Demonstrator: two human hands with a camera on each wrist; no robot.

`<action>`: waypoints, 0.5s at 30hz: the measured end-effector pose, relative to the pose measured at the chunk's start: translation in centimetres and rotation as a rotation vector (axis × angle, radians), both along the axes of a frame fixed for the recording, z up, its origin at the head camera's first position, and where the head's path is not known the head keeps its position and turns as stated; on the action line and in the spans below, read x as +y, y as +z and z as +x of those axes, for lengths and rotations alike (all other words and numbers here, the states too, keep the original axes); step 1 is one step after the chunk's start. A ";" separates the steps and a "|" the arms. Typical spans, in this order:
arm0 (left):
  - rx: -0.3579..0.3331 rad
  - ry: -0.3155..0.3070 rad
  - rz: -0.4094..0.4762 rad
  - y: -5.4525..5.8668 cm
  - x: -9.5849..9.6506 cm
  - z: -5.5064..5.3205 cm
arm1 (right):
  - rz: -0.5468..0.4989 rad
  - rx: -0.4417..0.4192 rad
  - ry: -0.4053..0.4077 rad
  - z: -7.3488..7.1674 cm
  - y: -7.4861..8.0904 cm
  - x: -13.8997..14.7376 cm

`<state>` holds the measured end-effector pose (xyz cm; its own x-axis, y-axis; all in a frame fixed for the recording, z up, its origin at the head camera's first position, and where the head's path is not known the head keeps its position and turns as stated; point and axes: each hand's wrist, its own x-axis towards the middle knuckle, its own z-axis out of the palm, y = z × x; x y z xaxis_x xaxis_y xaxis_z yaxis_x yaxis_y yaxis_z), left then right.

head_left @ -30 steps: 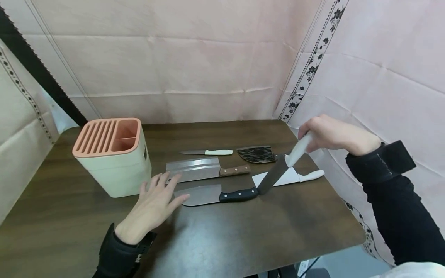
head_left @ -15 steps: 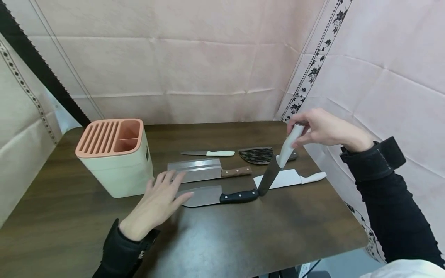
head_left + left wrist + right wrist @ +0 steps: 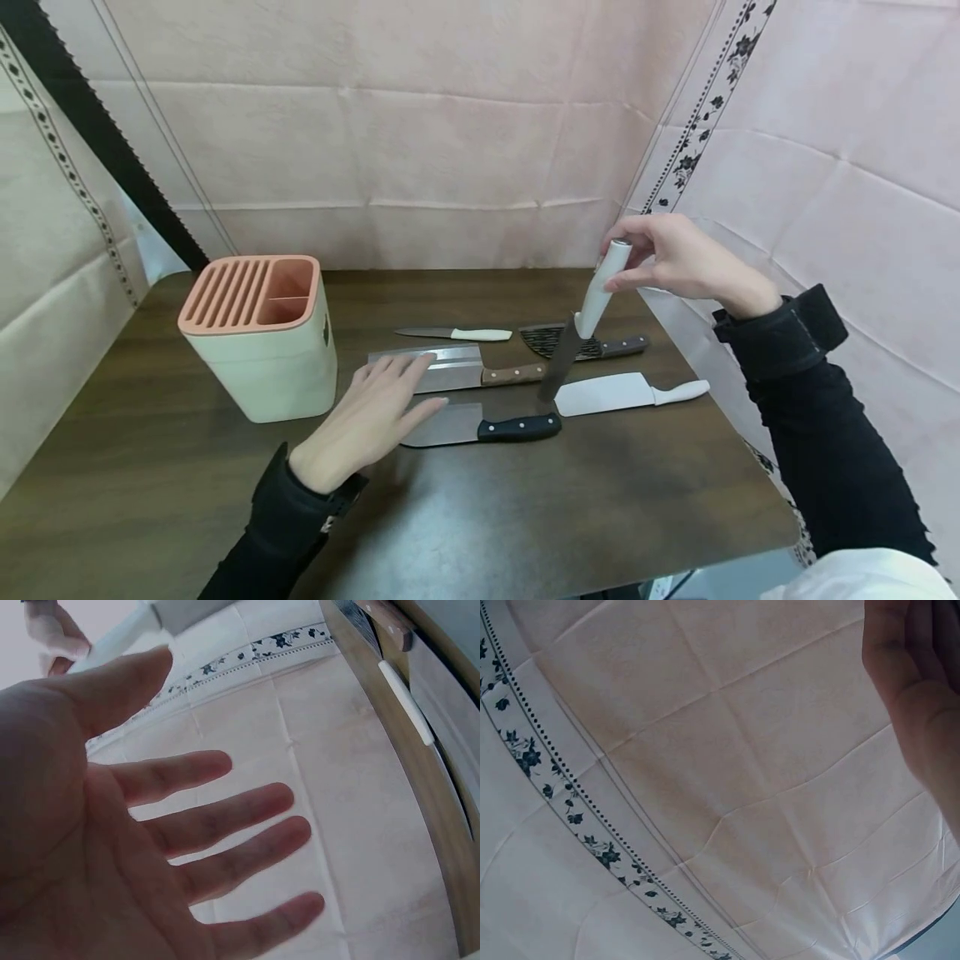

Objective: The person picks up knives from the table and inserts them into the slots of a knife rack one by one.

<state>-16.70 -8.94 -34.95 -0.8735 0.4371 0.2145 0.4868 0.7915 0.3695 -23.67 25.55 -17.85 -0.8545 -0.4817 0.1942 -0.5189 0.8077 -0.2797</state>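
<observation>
My right hand [image 3: 671,258] grips the white handle of a knife [image 3: 597,292] at the right of the head view. Its grey blade points down and slants left above the table, in front of other knives. My left hand [image 3: 375,412] hovers with spread fingers over the blades of a wooden-handled cleaver [image 3: 513,374] and a black-handled cleaver [image 3: 519,428], partly hiding them; contact cannot be told. In the left wrist view, that hand's palm [image 3: 150,855] shows with nothing in it. Only part of the right hand [image 3: 922,697] shows in the right wrist view.
A pale green knife block [image 3: 258,375] with a slotted pink top stands at the left. On the brown table [image 3: 540,508] also lie a small white-handled knife [image 3: 480,335], a black-patterned cleaver [image 3: 624,347] and a white cleaver [image 3: 609,394]. Pale cloth [image 3: 450,167] hangs behind.
My right hand has moved left with the knife, whose handle has come more upright. My left hand has shifted slightly right over the cleavers. The head view has also shifted a little.
</observation>
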 end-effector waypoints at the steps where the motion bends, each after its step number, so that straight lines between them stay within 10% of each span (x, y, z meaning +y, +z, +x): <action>1: 0.020 -0.009 0.008 0.2 0.2 -0.2 | -0.006 0.010 0.002 -0.1 0.1 -0.3; 15: 0.189 -0.121 0.164 4.6 3.7 -2.7 | -0.129 0.025 0.047 -1.8 0.5 -4.8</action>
